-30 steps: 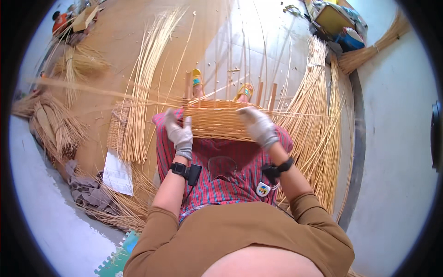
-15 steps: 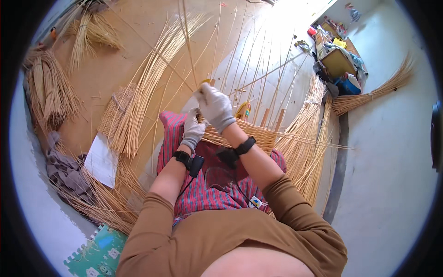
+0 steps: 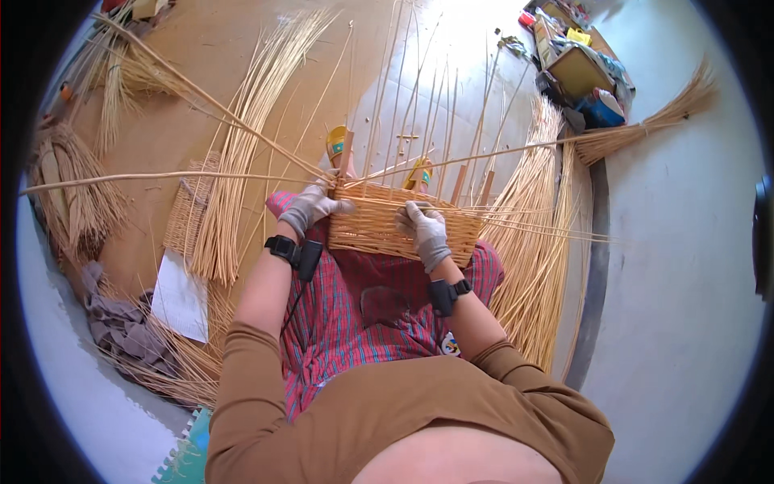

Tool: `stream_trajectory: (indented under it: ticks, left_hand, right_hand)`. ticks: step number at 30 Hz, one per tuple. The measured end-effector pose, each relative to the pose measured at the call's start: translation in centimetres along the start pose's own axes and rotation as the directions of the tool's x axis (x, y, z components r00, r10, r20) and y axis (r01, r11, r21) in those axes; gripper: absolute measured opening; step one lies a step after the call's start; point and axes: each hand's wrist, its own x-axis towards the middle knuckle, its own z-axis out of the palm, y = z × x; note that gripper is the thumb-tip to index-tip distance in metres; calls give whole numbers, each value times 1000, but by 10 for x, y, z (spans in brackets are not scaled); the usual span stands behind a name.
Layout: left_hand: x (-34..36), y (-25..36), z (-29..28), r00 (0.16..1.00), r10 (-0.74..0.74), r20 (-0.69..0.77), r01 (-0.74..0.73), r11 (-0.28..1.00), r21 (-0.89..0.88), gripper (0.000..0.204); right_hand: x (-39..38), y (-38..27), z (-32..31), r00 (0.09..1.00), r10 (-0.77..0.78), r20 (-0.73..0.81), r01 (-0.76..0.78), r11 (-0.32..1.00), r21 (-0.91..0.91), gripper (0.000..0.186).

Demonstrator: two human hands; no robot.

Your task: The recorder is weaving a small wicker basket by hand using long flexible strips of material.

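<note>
A partly woven wicker basket [image 3: 369, 223] rests across my lap on a striped red cloth [image 3: 339, 323], with long upright rods standing along its far side. My gloved left hand [image 3: 310, 206] is closed round its left corner, the thumb against the near wall. Several long wicker rods [image 3: 201, 174] fan out leftward from that corner. On the near wall, right of the middle, my gloved right hand [image 3: 424, 231] grips the basket near its upper edge, fingers bent. Other thin rods stick out to the right past this hand. Flat wooden slats [image 3: 459, 184] stand at the basket's sides.
Bundles of wicker lie left [image 3: 230, 177] and right [image 3: 528, 242] on the floor. A small woven panel [image 3: 192, 206], a white sheet [image 3: 179, 294] and a grey cloth [image 3: 129, 327] lie left. A cluttered cabinet [image 3: 576, 73] stands by the right wall.
My right hand has moved from the left corner, beside my left hand, rightward and down to the basket's near wall. My left hand has shifted left. The rods at the corner have swung outward left.
</note>
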Motion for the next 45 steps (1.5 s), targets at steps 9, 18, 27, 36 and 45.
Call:
stream_trajectory:
  ticks: [9,18,27,36,45]
  left_hand:
    - [-25,0,37,940,-200,-275,86,923,-376,44]
    - [-18,-6,57,865,-332,-376,140,880,-455,38]
    - [-21,-4,54,932,-97,-350,-52,918,-392,52]
    - [-67,1,114,708,299,-640,1,906,423,29]
    - [-26,33,146,921,317,-226,-54,679,732,64]
  right_hand:
    - [52,-26,53,922,-326,207,374,622,-688,30]
    - [82,-28,52,903,-400,155,397,917,51,50]
    - [12,-47,79,919,53,392,365,268,-892,33]
    - [50,3,94,892,205,403,437,-164,-884,44]
    - [42,-14,-31,865,-435,-250,381,894,-237,25]
